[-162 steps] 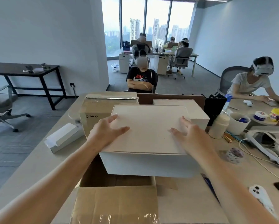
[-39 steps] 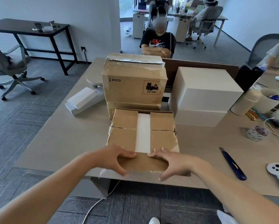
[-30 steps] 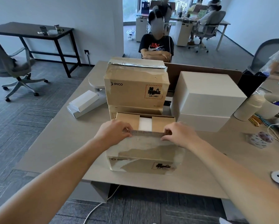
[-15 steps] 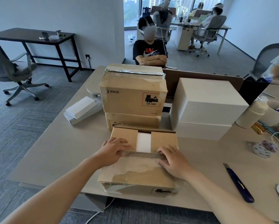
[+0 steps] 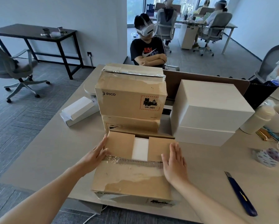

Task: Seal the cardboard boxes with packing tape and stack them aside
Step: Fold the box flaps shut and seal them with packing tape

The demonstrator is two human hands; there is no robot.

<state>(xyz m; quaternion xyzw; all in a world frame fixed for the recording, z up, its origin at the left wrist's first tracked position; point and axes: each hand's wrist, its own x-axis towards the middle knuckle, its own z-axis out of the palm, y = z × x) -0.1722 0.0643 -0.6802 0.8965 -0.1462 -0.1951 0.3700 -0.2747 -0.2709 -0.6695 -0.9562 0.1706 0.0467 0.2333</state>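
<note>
The cardboard box (image 5: 132, 173) sits nearest me, at the near edge of the worktop (image 5: 51, 152), with its printed front face turned toward me. Its long axis seems to run across me, left to right, though the wide lens leaves me unsure. The near flap is folded down flat, with a shiny strip of tape (image 5: 132, 160) along its far edge. The two side flaps are folded in, and the gap between them shows a white carton (image 5: 140, 148) inside.

My left hand (image 5: 93, 157) lies against the box's left top edge, fingers straight and pointing away from me, grasping nothing. My right hand (image 5: 174, 164) rests flat on the right side of the top, fingers straight and together, also released.

To the right, a blue utility knife (image 5: 240, 194) lies on the worktop, well apart from the box. Farther right is a patterned roll of tape (image 5: 268, 157).

Just behind the box stands a stack of two cardboard boxes (image 5: 130, 101). The upper one is taped along its top, and its long printed face is toward me. Two stacked white boxes (image 5: 211, 110) stand beside them on the right, and flat white packets (image 5: 78, 110) lie on the left. A white bottle (image 5: 255, 118) stands by the right edge.

Beyond the worktop a seated person (image 5: 148, 50) wears a headset, arms folded.
</note>
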